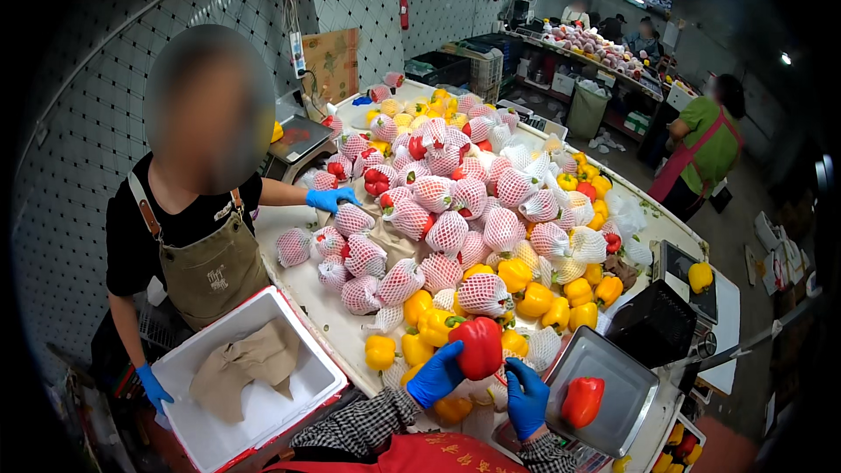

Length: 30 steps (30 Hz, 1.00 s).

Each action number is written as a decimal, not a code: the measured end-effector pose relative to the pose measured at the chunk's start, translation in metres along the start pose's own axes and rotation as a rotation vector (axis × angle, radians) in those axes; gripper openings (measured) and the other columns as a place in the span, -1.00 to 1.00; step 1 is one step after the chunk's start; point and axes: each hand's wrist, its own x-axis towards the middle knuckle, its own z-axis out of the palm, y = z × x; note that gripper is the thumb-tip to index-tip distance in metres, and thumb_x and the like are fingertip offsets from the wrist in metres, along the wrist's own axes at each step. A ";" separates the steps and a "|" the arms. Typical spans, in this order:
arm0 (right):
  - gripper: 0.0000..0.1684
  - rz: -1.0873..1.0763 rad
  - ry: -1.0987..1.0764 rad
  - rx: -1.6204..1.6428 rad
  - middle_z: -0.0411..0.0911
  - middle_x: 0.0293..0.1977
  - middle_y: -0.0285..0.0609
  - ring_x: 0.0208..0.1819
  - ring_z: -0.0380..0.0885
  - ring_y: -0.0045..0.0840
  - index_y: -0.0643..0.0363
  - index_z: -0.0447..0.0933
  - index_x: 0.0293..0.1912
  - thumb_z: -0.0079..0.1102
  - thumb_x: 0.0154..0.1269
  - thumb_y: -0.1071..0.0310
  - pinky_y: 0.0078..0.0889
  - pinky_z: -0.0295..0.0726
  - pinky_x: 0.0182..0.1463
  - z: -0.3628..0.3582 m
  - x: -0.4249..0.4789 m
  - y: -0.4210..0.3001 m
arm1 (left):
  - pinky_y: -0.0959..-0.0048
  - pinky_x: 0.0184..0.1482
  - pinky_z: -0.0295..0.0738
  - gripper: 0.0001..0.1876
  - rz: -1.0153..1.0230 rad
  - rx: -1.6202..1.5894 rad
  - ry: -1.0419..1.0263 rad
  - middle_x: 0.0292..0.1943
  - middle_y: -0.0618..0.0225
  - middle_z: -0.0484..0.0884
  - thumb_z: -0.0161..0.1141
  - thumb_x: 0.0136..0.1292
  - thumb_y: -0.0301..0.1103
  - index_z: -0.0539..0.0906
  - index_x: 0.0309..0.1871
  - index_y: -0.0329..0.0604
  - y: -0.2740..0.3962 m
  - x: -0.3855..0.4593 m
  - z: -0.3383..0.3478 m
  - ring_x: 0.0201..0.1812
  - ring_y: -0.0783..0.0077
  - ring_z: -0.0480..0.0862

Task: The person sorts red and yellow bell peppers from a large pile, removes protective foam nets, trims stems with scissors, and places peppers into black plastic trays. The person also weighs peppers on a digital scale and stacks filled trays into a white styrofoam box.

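Note:
My left hand [435, 376], in a blue glove, grips a large red bell pepper [479, 348] with a green stem over the near edge of the table. My right hand [525, 397], also blue-gloved, is just to the right of it, its fingers closed on a thin red item [503, 373] too small to make out. Yellow bell peppers [418, 348] lie bare just beyond my hands. Behind them is a large heap of peppers in white foam net sleeves [449, 231]. To the right of my right hand, another red bell pepper [583, 402] rests in a metal tray [611, 368].
At the left a co-worker in an apron [217, 263] stands behind a white foam box [263, 417] with brown paper inside. A black basket [650, 323] and a scale with a yellow pepper [700, 277] are at the right. Other people work at the back.

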 end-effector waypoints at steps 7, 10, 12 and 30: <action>-0.40 0.044 -0.242 -0.632 0.55 0.08 0.12 0.09 0.58 -0.05 0.23 0.45 0.28 0.28 0.25 0.34 -0.06 0.57 0.16 0.014 0.008 0.029 | 0.05 0.57 0.14 -0.28 0.022 -0.034 0.096 0.50 0.18 0.33 0.20 0.46 -0.05 0.22 0.55 -0.14 0.017 -0.008 -0.032 0.51 0.14 0.33; -0.34 0.067 -0.286 -0.730 0.57 0.07 0.12 0.10 0.57 -0.03 0.16 0.42 0.33 0.31 0.24 0.33 -0.05 0.57 0.16 0.019 0.011 0.023 | 0.00 0.58 0.12 -0.29 0.034 -0.044 0.115 0.50 0.17 0.33 0.16 0.47 -0.01 0.23 0.55 -0.11 0.019 -0.013 -0.050 0.51 0.12 0.32; -0.29 0.009 -0.300 -0.707 0.58 -0.01 0.11 0.04 0.59 -0.06 0.19 0.35 0.39 0.26 0.26 0.35 -0.05 0.59 0.10 0.021 0.009 0.033 | 0.00 0.58 0.11 -0.29 0.035 -0.065 0.107 0.50 0.17 0.33 0.16 0.47 -0.01 0.23 0.55 -0.10 0.019 -0.014 -0.059 0.52 0.12 0.31; -0.33 0.150 -0.216 -0.476 0.66 -0.09 0.05 -0.16 0.71 -0.26 0.00 0.41 0.40 0.20 0.30 0.43 -0.25 0.66 -0.07 -0.013 -0.011 -0.001 | -0.02 0.60 0.06 -0.27 0.033 -0.049 0.083 0.53 0.16 0.28 0.15 0.45 0.00 0.21 0.56 -0.10 0.021 -0.015 -0.093 0.54 0.07 0.28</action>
